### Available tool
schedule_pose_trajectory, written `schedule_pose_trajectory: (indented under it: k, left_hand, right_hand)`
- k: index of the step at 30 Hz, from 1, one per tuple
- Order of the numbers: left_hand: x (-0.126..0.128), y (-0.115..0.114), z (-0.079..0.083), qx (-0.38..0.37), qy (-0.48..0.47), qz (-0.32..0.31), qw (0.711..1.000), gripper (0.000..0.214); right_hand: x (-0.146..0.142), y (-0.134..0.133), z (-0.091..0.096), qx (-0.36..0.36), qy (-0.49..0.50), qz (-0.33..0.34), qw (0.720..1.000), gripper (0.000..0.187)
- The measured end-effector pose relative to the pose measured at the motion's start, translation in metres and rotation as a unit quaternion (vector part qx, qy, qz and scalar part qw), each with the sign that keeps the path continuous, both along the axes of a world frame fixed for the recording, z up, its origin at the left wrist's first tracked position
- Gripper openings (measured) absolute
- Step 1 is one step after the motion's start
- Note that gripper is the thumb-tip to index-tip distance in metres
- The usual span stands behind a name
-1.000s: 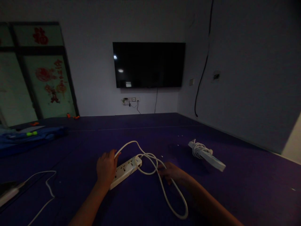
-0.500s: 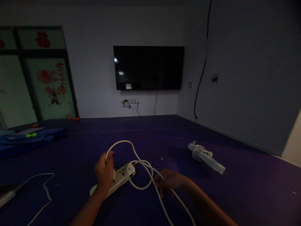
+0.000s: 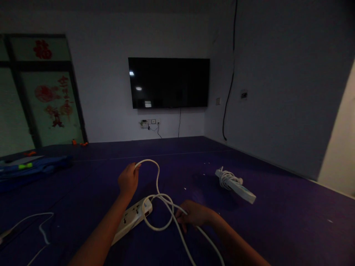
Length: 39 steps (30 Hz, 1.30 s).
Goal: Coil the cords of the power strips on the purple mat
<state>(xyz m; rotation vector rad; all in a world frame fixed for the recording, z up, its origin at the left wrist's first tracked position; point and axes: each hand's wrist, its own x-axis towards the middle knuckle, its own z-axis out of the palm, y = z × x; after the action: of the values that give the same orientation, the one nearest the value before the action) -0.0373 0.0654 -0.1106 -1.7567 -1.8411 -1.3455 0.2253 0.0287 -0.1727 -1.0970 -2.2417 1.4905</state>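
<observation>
A white power strip (image 3: 130, 218) lies at a slant on the purple surface, partly behind my left forearm. Its white cord (image 3: 158, 173) rises in an arch and then loops loosely over the strip's far end. Raised above the strip, my left hand (image 3: 129, 181) is closed on the cord near the top of the arch. My right hand (image 3: 192, 213) is low at the right of the loop, fingers curled round another stretch of the cord, which trails toward the bottom edge. The fingertips of my right hand are partly in shadow.
A second power strip (image 3: 235, 184), wrapped in its own cord, lies to the right. At left are a thin white cable (image 3: 41, 225) and blue cloth (image 3: 47, 164) with a bright green item. A television (image 3: 169, 83) hangs on the far wall; a black cable (image 3: 229, 99) hangs at right.
My left hand has lifted up and away from the power strip, carrying the cord. The right hand stays on its stretch of cord. The whole view has shifted slightly.
</observation>
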Motion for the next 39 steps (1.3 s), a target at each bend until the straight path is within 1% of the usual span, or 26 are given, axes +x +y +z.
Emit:
schedule_pose_trajectory:
  k: [3, 6, 9, 12, 14, 16, 20, 23, 25, 31, 33, 36, 39]
  left_hand:
    - [0.014, 0.014, -0.006, -0.012, -0.048, 0.008, 0.999, 0.034]
    - [0.025, 0.026, -0.015, -0.014, -0.088, -0.010, 0.996, 0.039]
    - [0.036, 0.041, -0.023, -0.019, -0.136, -0.057, 0.989, 0.048]
    - [0.048, 0.055, -0.030, -0.028, -0.177, -0.117, 0.977, 0.061]
    - [0.055, 0.063, -0.035, -0.035, -0.187, -0.153, 0.970, 0.065]
    - [0.061, 0.067, -0.040, -0.041, -0.182, -0.181, 0.966, 0.063]
    - [0.067, 0.072, -0.047, -0.060, -0.154, -0.209, 0.964, 0.055]
    - [0.065, 0.074, -0.051, -0.082, -0.132, -0.207, 0.966, 0.053]
    - [0.063, 0.075, -0.053, -0.100, -0.116, -0.197, 0.968, 0.051]
    - [0.054, 0.076, -0.059, -0.158, -0.072, -0.172, 0.970, 0.044]
    - [0.053, 0.075, -0.060, -0.176, -0.058, -0.158, 0.970, 0.049]
    - [0.050, 0.071, -0.060, -0.198, -0.033, -0.133, 0.971, 0.064]
    - [0.047, 0.057, -0.063, -0.220, -0.011, -0.118, 0.968, 0.080]
  right_hand:
    - [-0.004, -0.002, 0.002, 0.045, 0.004, 0.002, 0.999, 0.013]
    - [-0.008, -0.003, -0.001, 0.083, 0.016, 0.011, 0.996, 0.018]
    - [-0.011, -0.002, -0.007, 0.098, 0.023, 0.011, 0.995, 0.023]
    - [-0.012, 0.000, -0.010, 0.097, 0.026, 0.012, 0.995, 0.022]
    - [-0.013, 0.000, -0.011, 0.100, 0.028, 0.013, 0.994, 0.021]
    - [-0.013, 0.000, -0.012, 0.108, 0.032, 0.017, 0.993, 0.020]
    - [-0.013, 0.002, -0.016, 0.124, 0.040, 0.016, 0.991, 0.021]
    - [-0.013, 0.003, -0.017, 0.140, 0.042, 0.005, 0.989, 0.020]
    - [-0.013, 0.004, -0.015, 0.164, 0.033, -0.015, 0.986, 0.019]
    - [-0.020, 0.001, -0.008, 0.245, -0.019, -0.118, 0.962, 0.017]
    - [-0.024, -0.003, -0.007, 0.265, -0.041, -0.139, 0.953, 0.019]
    - [-0.027, -0.008, -0.007, 0.299, -0.072, -0.149, 0.940, 0.022]
    - [-0.030, -0.011, -0.007, 0.323, -0.116, -0.156, 0.926, 0.025]
